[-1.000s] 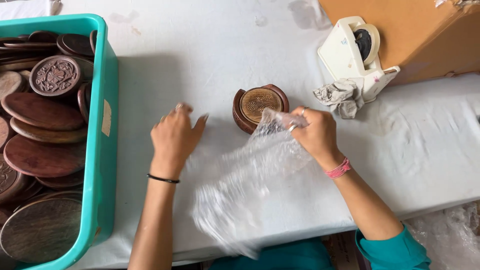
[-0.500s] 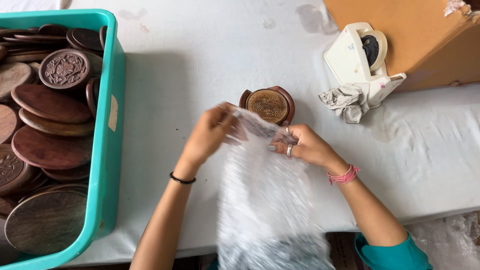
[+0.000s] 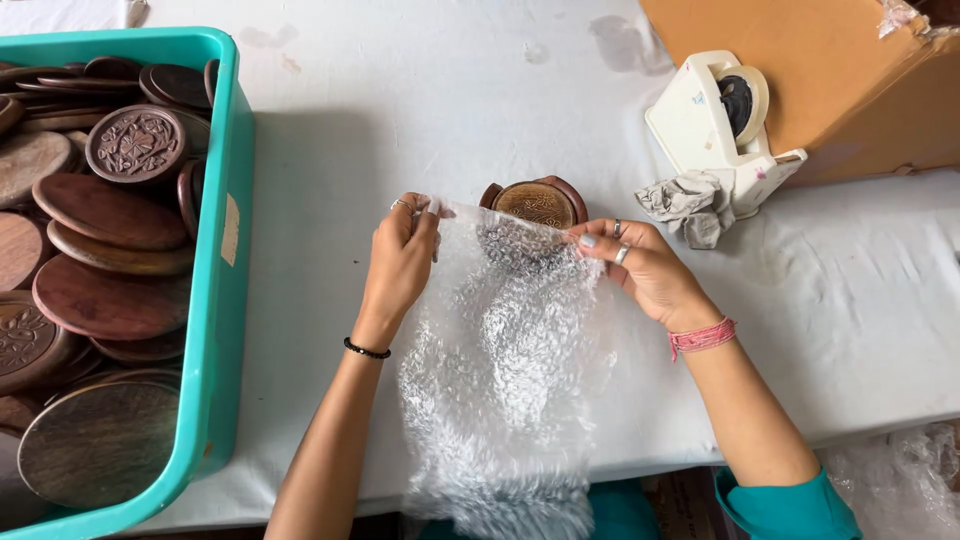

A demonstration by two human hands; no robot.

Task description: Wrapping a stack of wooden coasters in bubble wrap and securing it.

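Gripping the top corners, the left hand (image 3: 400, 262) and right hand (image 3: 640, 265) pinch a clear bubble wrap sheet (image 3: 505, 370), crinkled and draping over the white table's (image 3: 400, 120) near edge, just before a round carved wooden coaster set (image 3: 535, 203).

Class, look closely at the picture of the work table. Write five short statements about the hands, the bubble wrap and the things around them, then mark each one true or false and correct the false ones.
1. Both hands hold the top edge of the bubble wrap sheet. True: the left hand and the right hand each grip a corner.
2. The round carved wooden piece lies inside the tub. False: it sits on the white table, just beyond the sheet.
3. The tub is red. False: it is teal.
4. The tub holds brown wooden discs. True.
5. The tape dispenser stands left of the tub. False: it stands to the right, by a cardboard box.
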